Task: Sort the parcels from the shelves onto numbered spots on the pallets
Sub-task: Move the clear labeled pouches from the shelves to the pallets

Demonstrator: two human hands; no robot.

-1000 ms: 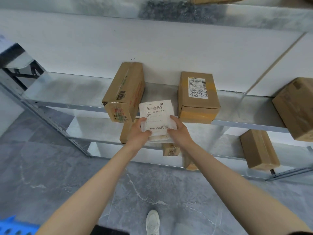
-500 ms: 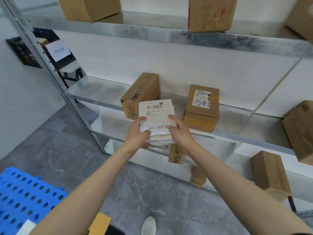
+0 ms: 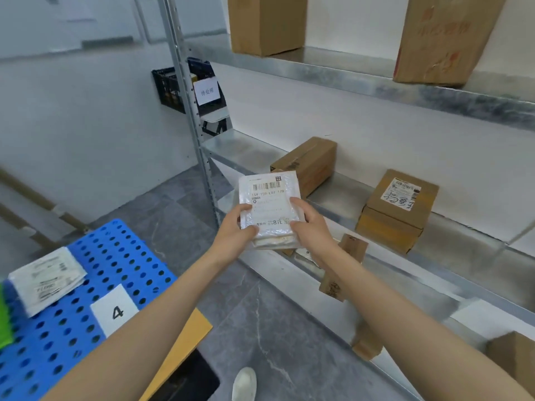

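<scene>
I hold a flat white plastic mailer parcel [image 3: 269, 204] with a barcode label, face up, in front of the metal shelves. My left hand [image 3: 236, 228] grips its left edge and my right hand [image 3: 311, 224] grips its right edge. Low at the left lies a blue perforated pallet [image 3: 115, 250]. It carries a white card marked 4 [image 3: 114, 309] and another white mailer [image 3: 47, 277] at its far left.
Cardboard boxes stand on the middle shelf [image 3: 327, 192]: one behind the mailer [image 3: 311, 162] and one labelled to the right [image 3: 398, 209]. More boxes sit above and below. A black crate [image 3: 170, 88] hangs beyond the shelf upright [image 3: 191, 117]. A yellow flat piece [image 3: 185, 342] lies by the pallet.
My view has swung left and down: the blue pallet with its number 4 card has come into sight. The mailer stays held in both hands, drawn away from the shelf.
</scene>
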